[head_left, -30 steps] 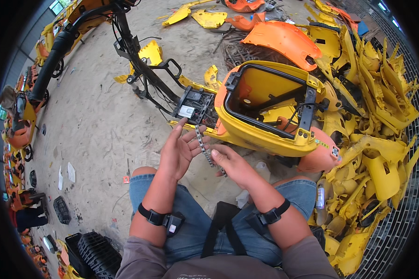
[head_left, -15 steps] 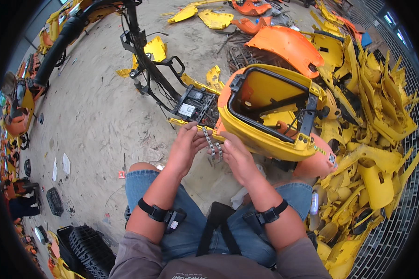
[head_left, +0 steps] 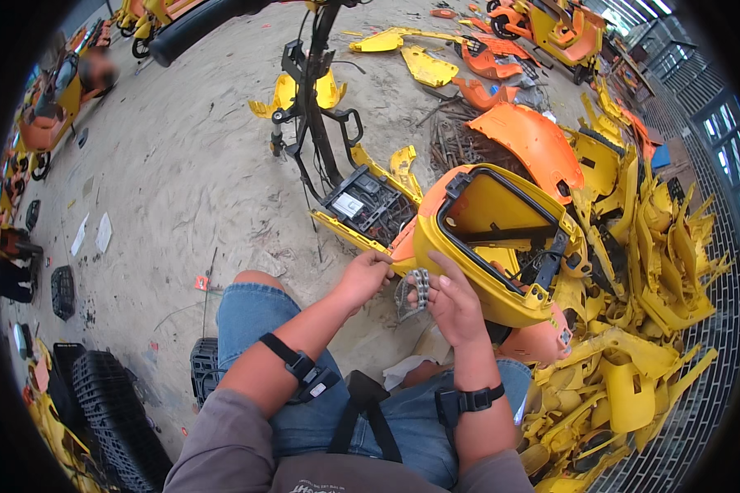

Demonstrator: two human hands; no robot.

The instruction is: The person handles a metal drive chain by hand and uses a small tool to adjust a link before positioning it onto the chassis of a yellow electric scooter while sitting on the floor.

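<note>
A silvery metal link chain is looped over the fingers of my right hand. A loose length of it hangs toward the left, smeared by motion. My left hand is closed, its fingertips pinched at the lower edge of the scooter body; whatever they hold is too small to make out. Just beyond both hands stands a stripped scooter, with a yellow and orange seat shell open at the top. Left of the shell, a black tray of electrical parts sits between yellow side rails.
A heap of yellow panels fills the right side, beside a brick-patterned wall. An orange panel and a pile of metal rods lie behind the shell. Black baskets are at lower left. The scooter's black steering column rises ahead.
My hands have moved apart: the chain, earlier strung between both, now hangs from my right hand. My left hand has closed near the scooter's edge. The view has shifted, moving the scooter rightward and down.
</note>
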